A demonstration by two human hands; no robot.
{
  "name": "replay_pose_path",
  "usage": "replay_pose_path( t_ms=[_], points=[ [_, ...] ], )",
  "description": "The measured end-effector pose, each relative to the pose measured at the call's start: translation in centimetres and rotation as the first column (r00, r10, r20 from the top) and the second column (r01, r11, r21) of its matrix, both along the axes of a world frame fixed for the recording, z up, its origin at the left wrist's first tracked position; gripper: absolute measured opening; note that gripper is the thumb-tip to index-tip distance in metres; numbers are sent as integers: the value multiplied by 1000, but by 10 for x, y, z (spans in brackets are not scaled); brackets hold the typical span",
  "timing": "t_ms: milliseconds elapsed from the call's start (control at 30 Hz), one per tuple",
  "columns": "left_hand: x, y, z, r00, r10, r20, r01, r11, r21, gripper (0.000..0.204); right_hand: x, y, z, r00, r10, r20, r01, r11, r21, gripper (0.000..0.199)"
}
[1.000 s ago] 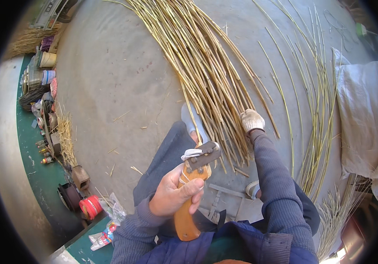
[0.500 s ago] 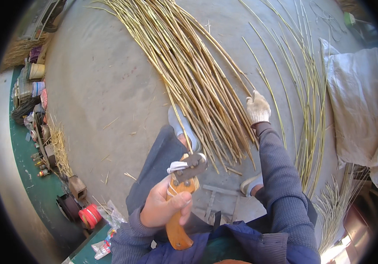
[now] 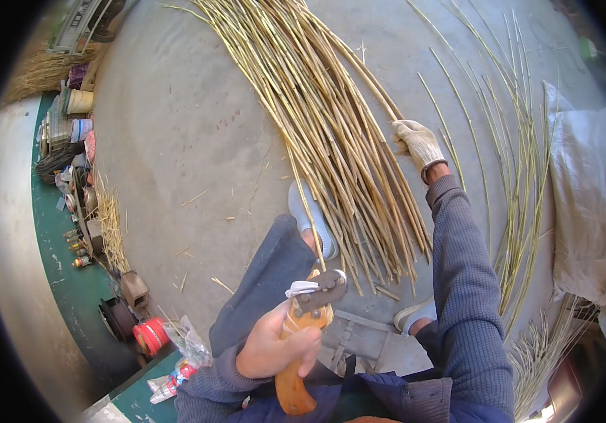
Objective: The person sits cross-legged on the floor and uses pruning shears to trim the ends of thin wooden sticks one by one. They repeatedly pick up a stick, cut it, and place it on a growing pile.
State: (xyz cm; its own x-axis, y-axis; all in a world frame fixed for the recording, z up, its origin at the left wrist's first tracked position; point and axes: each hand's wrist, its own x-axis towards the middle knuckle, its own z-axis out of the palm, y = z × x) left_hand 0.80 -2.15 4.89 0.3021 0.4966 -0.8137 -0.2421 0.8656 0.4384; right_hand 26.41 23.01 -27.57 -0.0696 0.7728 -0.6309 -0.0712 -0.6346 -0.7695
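Observation:
In my left hand (image 3: 282, 345), bare and closed, is a hand tool (image 3: 291, 388) with a curved wooden handle and a bolted metal head. White cloth or cord is wrapped at its head. One thin stalk reaches down to the tool's head. My right hand (image 3: 418, 144) wears a pale work glove, its fingers curled around the near ends of a couple of brown stalks (image 3: 370, 83). These lie along the right side of a large bundle of long yellow-brown stalks (image 3: 331, 134) on the concrete floor. My fingertips there are partly hidden.
Greener thin stalks (image 3: 521, 176) lie at the right, beside a white woven sack (image 3: 588, 190). A green bench (image 3: 81, 303) at the left bears tubs, tools and a red spool (image 3: 150, 335). My shoes (image 3: 310, 211) stand close to the bundle's near end.
My right hand has moved up along the bundle's right side, with the stalk ends in it. The whole view has shifted slightly; my left hand still holds the tool.

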Motion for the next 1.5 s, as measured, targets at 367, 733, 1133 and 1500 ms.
replay_pose_path(
  t_ms=[367,733,1133,1500],
  points=[
    [-1,-16,6,1000,-13,23,9,990,144,31,63,-179,178,641,673,-369,-740,669,-65,45],
    [0,-20,4,1000,-24,9,20,954,299,29,-32,-93,174,950,198,-241,-174,978,116,50],
    [-10,-20,-17,994,106,19,-105,904,414,30,139,-277,338,544,55,837,-467,849,248,33],
    [27,-31,-35,988,-1,-155,90,818,568,26,104,-412,416,919,-297,258,201,918,343,34]
  ],
)
